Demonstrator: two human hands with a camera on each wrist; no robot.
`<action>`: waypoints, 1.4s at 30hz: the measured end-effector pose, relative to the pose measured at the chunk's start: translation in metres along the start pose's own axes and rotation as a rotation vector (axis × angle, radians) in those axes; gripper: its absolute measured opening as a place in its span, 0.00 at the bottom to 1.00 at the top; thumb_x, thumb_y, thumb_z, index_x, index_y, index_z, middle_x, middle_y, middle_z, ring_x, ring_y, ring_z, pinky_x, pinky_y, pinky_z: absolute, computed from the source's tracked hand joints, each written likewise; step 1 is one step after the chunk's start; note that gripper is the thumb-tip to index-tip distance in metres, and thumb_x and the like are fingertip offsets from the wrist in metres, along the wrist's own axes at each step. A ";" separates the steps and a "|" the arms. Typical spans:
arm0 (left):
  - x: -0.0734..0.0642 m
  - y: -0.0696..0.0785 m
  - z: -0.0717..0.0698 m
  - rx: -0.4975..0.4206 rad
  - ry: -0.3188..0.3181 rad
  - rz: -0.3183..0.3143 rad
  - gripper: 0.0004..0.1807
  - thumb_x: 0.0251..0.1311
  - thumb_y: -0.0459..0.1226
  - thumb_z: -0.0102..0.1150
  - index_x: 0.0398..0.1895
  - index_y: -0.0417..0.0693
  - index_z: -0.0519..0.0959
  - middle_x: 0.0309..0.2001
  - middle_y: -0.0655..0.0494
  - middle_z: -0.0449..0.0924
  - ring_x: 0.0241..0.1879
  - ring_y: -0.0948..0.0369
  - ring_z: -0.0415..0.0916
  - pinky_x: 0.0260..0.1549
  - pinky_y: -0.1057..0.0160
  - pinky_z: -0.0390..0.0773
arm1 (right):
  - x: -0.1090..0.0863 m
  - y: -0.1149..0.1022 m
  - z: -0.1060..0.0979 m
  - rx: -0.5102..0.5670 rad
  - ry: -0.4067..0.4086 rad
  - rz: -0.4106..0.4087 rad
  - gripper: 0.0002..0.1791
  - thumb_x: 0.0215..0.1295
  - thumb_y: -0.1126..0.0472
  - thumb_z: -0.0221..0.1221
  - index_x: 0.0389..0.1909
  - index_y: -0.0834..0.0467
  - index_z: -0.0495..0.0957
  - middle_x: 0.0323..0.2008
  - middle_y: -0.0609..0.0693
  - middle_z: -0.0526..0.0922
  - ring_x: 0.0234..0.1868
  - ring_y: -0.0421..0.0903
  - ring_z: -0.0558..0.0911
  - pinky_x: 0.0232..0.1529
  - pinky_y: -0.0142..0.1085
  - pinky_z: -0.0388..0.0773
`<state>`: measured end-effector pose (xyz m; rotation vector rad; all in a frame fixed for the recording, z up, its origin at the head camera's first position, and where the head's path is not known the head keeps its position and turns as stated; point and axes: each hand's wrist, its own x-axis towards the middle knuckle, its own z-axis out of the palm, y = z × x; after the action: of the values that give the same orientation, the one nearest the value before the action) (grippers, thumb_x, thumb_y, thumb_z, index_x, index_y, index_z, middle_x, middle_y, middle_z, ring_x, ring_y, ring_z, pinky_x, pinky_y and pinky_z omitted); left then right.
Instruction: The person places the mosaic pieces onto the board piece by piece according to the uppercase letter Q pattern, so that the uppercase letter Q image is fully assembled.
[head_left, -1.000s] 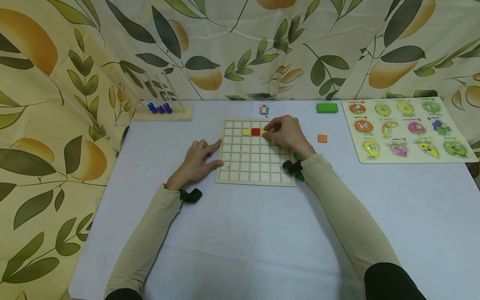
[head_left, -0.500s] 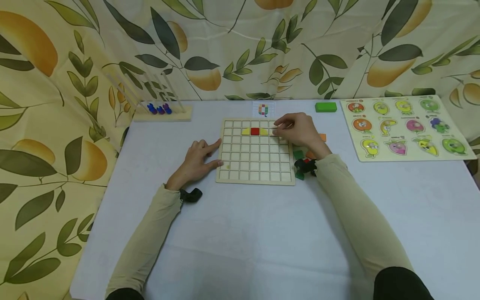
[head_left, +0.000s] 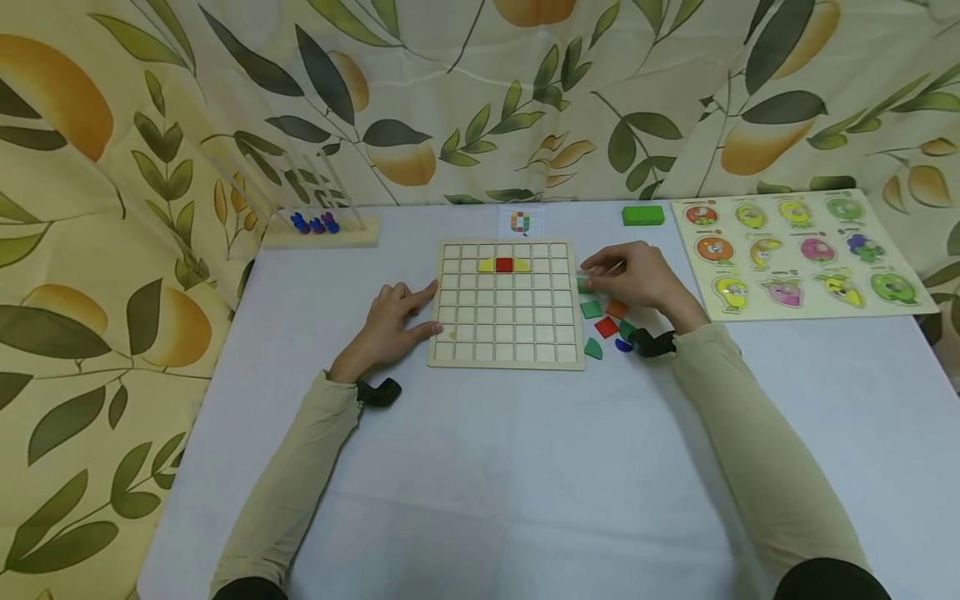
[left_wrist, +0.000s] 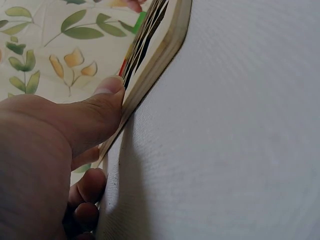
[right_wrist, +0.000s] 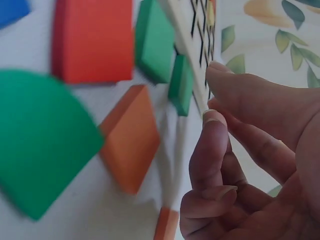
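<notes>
While the left hand (head_left: 386,325) braces the left edge of the wooden grid board (head_left: 497,317) with straight thumb and index, the right hand (head_left: 637,275) holds nothing, fingers loosely bent, tips right by the green tile (right_wrist: 182,85) just off the board's right edge. Tile looks light, stiff, smooth, probably a bit slippery, unlikely to break; pinch it by opposite sides. Orange tile (head_left: 617,308) and red square tile (head_left: 606,327) sit on the near side of those fingertips
</notes>
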<state>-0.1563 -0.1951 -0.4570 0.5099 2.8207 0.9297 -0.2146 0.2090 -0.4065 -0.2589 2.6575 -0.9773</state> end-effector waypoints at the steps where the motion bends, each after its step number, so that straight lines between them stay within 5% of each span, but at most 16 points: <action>1: 0.000 0.000 0.000 -0.001 -0.001 -0.002 0.42 0.68 0.45 0.72 0.81 0.48 0.65 0.38 0.49 0.67 0.39 0.54 0.55 0.44 0.57 0.54 | -0.001 0.001 0.000 -0.001 -0.005 0.003 0.19 0.71 0.55 0.69 0.56 0.60 0.87 0.46 0.59 0.86 0.45 0.54 0.79 0.44 0.40 0.74; 27: 0.000 0.001 0.002 -0.009 0.008 -0.019 0.41 0.68 0.45 0.71 0.81 0.49 0.65 0.39 0.49 0.68 0.40 0.54 0.55 0.43 0.58 0.54 | 0.000 0.009 0.005 -0.012 -0.016 0.014 0.14 0.72 0.59 0.67 0.51 0.63 0.80 0.46 0.62 0.84 0.44 0.54 0.80 0.46 0.40 0.74; 36: -0.001 0.002 0.002 -0.006 0.006 -0.021 0.41 0.68 0.45 0.72 0.81 0.49 0.65 0.39 0.49 0.68 0.40 0.54 0.55 0.43 0.58 0.54 | -0.001 0.008 0.004 0.049 -0.027 0.029 0.19 0.76 0.58 0.61 0.64 0.58 0.77 0.41 0.59 0.80 0.40 0.53 0.77 0.39 0.42 0.72; 42: -0.002 0.003 0.001 -0.014 -0.002 -0.025 0.41 0.68 0.45 0.72 0.81 0.49 0.65 0.39 0.50 0.67 0.40 0.54 0.55 0.43 0.58 0.54 | -0.001 0.009 0.006 0.076 0.001 0.024 0.17 0.76 0.59 0.62 0.61 0.57 0.80 0.40 0.58 0.81 0.39 0.53 0.76 0.36 0.40 0.72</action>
<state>-0.1539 -0.1932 -0.4560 0.4724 2.8099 0.9437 -0.2122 0.2124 -0.4169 -0.2087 2.6117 -1.0679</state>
